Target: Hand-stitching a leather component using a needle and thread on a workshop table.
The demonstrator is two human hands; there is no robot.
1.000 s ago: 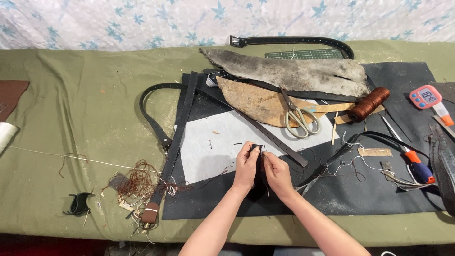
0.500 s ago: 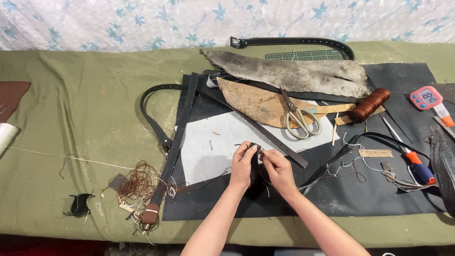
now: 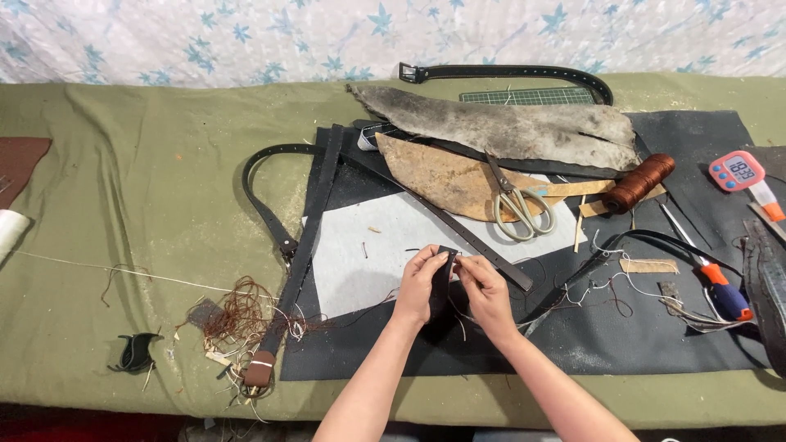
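A rumpled olive cloth covers the bench, with a matte black mat and a pale grey sheet lying on it. At 12 o'clock lie a rough grey hide and a tan leather piece; cream-handled scissors rest on the tan piece. A tangle of brown thread sits at 9 o'clock. The dark leather strip, narrow and smooth, stands at centre above the mat. The left hand pinches its left edge; the right hand pinches near its top, fingers curled.
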